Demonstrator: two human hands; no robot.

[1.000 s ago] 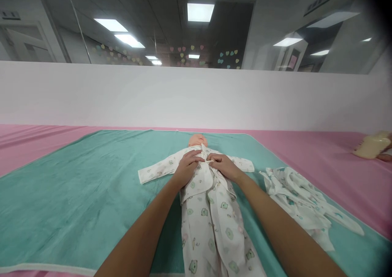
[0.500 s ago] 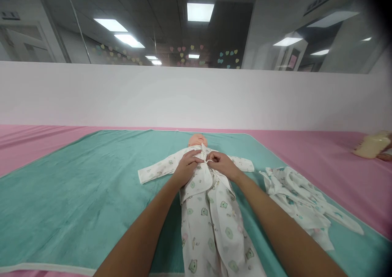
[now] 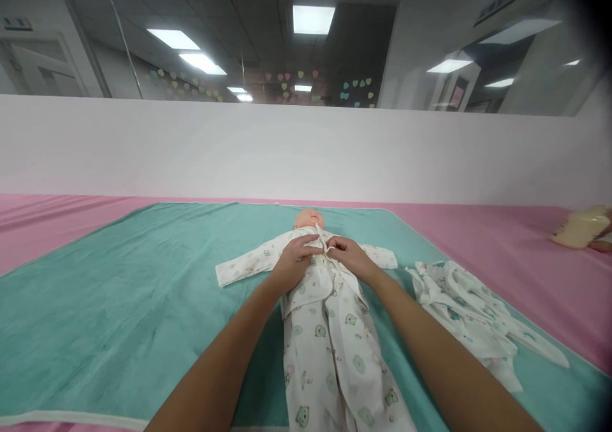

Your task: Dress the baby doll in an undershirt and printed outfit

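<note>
A baby doll lies on its back in a white printed gown, its arms in long sleeves spread to both sides. White fabric tie strings cross at the chest between my hands. From the left, my left hand rests on the doll's chest, fingertips closed at the strings. Opposite it, my right hand pinches a string with curled fingers. The knot is too small to make out clearly.
A teal blanket lies under the doll, over a pink cover. Crumpled white baby clothes lie at the right. Another doll is partly in view at the right edge. A white wall rises behind.
The strings at the chest have shifted slightly, with a length now standing up between the hands. Both hands have moved a little to the right.
</note>
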